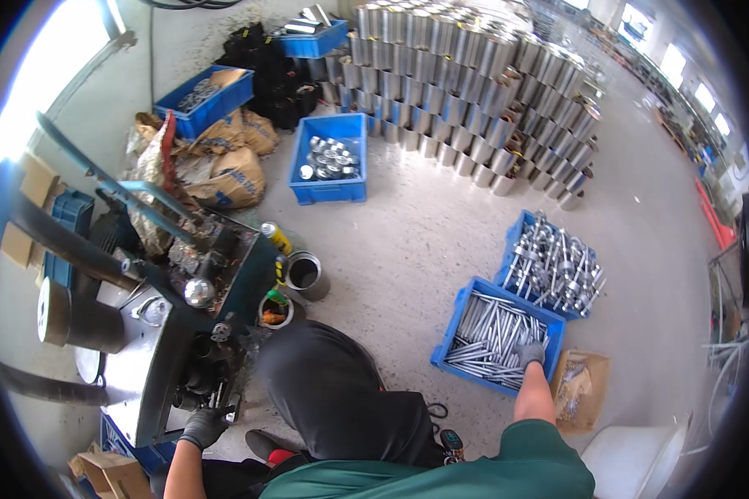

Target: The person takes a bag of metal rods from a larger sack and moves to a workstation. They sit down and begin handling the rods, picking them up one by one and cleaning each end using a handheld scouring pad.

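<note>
My right hand (530, 354), in a grey glove, reaches into a blue crate (442, 353) at the right. It touches the pile of slim metal rods (495, 328) in there; its fingertips are hidden among them. To the left, my gloved left hand (204, 427) is at the lower front of a machine (146, 366) with a pale metal top. Its fingers are closed at a small metal part (232, 408) on the machine's edge, and what lies between them is too small to make out.
Behind the rod crate stands another blue crate with shafts carrying rotors (553, 266); a cardboard box (581, 391) is beside it. Metal cylinders (441, 100) are stacked at the back. A blue crate of round metal parts (329, 158), a metal pot (308, 279) and a spray can (275, 237) stand on the floor.
</note>
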A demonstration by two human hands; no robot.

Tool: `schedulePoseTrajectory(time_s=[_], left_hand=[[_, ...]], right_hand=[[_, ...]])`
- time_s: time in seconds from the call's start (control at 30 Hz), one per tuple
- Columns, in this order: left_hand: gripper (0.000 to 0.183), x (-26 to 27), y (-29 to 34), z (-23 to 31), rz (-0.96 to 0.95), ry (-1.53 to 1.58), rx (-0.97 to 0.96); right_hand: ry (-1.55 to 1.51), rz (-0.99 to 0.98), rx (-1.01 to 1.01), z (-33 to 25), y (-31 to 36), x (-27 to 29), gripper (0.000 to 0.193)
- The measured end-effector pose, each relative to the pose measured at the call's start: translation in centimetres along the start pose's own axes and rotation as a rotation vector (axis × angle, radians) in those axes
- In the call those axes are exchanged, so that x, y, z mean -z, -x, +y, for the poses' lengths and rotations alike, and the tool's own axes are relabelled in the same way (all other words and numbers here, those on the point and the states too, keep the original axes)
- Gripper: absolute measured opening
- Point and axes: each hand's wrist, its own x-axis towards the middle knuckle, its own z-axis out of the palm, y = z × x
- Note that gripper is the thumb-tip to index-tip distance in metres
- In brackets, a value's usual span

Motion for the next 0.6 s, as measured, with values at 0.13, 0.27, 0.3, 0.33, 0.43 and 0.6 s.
schedulePoseTrajectory(time_s=[0.13,0.27,0.3,0.33,0.43,0.6], left_hand=[[0.041,-1.2,0.3,-1.2,0.053,0.008,0.020],[0.040,-0.9,0.1,-1.4,0.063,-0.005,-0.015],[0.039,-0.8,0.2,-1.1,0.078,0.017,0.021],[0.039,-0.9,0.8,-1.4,0.083,0.025,0.042],[0.039,-0.8,1.0,-1.8,0.063,0.128,0.029],[0.035,0.3,1.5,-0.8,0.098,0.127,0.005]], right_hand=[[0.004,-0.085,-0.012,-3.0,2.7,1.8,0.081],[0.058,0.059,0.054,-3.0,4.3,1.9,0.075],[0.054,0.065,0.071,-3.3,4.5,2.1,0.075],[0.051,0.060,0.094,-4.3,6.1,2.6,0.075],[0.082,0.029,0.153,-5.1,8.7,3.2,0.073],[-0.054,0.093,0.181,-4.9,8.2,2.5,0.073]])
